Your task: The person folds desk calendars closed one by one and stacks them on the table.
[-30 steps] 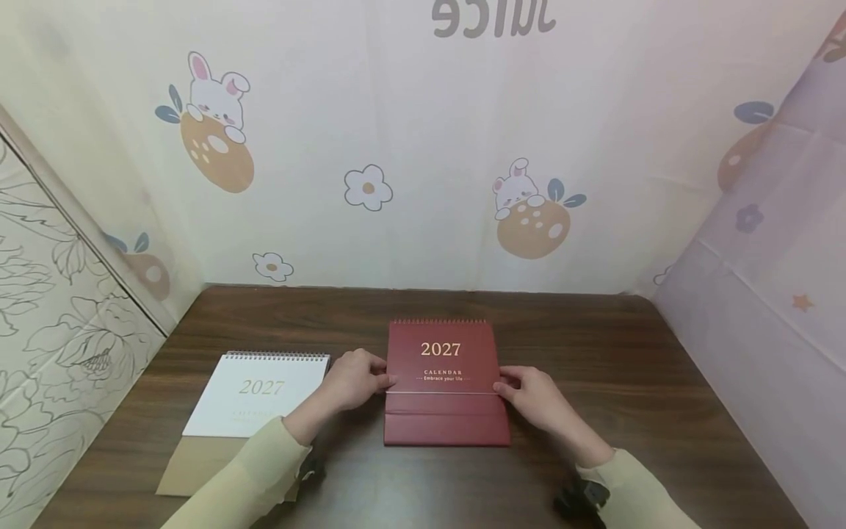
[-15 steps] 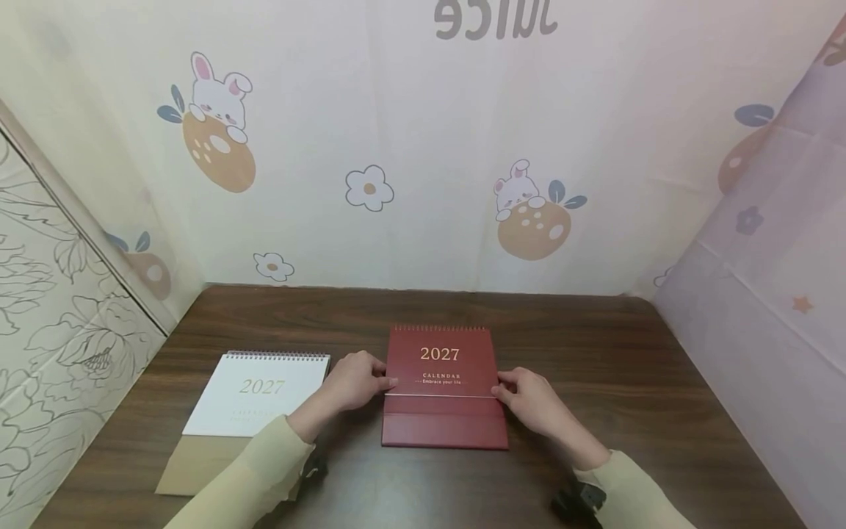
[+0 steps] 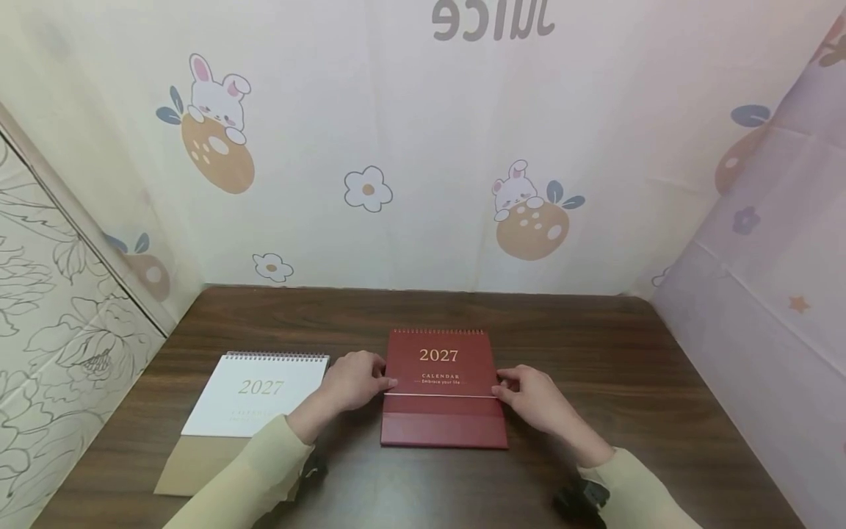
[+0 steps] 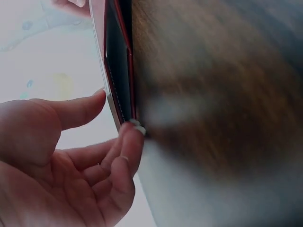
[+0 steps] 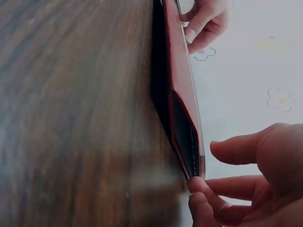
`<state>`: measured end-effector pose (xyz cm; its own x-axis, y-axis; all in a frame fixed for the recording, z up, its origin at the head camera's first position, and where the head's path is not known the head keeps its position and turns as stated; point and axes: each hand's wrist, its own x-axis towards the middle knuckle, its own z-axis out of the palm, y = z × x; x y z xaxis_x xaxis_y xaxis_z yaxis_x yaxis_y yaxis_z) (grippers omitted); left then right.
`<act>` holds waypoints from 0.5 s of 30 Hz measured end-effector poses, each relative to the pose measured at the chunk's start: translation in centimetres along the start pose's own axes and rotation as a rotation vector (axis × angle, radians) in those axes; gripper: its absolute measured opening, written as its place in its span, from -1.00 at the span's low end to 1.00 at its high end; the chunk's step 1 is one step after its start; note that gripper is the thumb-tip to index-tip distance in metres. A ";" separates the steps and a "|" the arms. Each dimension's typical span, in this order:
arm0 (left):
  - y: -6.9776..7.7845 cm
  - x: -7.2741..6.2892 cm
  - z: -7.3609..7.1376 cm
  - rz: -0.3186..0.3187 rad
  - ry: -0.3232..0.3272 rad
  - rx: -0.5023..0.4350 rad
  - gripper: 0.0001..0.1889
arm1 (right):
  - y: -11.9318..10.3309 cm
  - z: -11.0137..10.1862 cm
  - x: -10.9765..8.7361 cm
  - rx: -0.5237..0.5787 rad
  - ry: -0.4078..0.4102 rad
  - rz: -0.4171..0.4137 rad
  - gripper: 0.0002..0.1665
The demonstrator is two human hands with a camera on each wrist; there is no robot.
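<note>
A dark red 2027 desk calendar [image 3: 439, 367] with a spiral binding stands on the table, its cover sloping back and its folded base toward me. My left hand [image 3: 353, 380] grips its left edge, the thumb on the cover side and fingertips by the back panel, as the left wrist view [image 4: 90, 156] shows. At the opposite edge my right hand [image 3: 537, 397] holds the calendar between thumb and fingers. In the right wrist view the calendar's side [image 5: 184, 104] shows a narrow hollow between its panels. A white 2027 desk calendar [image 3: 264, 386] stands to the left, partly behind my left forearm.
The dark wooden table [image 3: 595, 345] carries both calendars. Behind it hangs a pale curtain [image 3: 436, 147] printed with rabbits and flowers. More patterned cloth [image 3: 780, 294] bounds the right side, and a flower-drawn panel [image 3: 53, 294] the left.
The red calendar's top has come down slightly toward me, so its cover leans back more. Both hands stay at its side edges. The white calendar has not moved.
</note>
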<state>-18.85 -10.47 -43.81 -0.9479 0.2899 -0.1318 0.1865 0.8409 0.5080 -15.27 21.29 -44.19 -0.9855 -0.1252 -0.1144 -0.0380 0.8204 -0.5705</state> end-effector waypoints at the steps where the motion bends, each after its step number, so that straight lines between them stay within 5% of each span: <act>1: 0.0 -0.1 0.0 -0.001 0.011 0.018 -0.64 | -0.1 -0.1 -0.1 -0.001 0.004 -0.004 -0.54; 6: 0.5 -0.9 -0.3 0.033 0.096 0.163 -0.56 | -0.3 -0.3 -0.9 -0.046 0.020 -0.077 -0.48; 9: 0.8 -1.7 -0.4 0.109 0.138 0.268 -0.50 | -0.4 -0.3 -1.5 -0.096 0.032 -0.151 -0.43; 15: 1.5 -3.0 -0.4 0.269 0.117 0.374 -0.34 | -1.1 0.1 -2.5 -0.140 0.015 -0.277 -0.32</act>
<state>-15.80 -10.29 -42.36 -0.8719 0.4846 0.0702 0.4893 0.8561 0.1664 -12.77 20.65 -43.34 -0.9367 -0.3477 0.0421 -0.3271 0.8252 -0.4604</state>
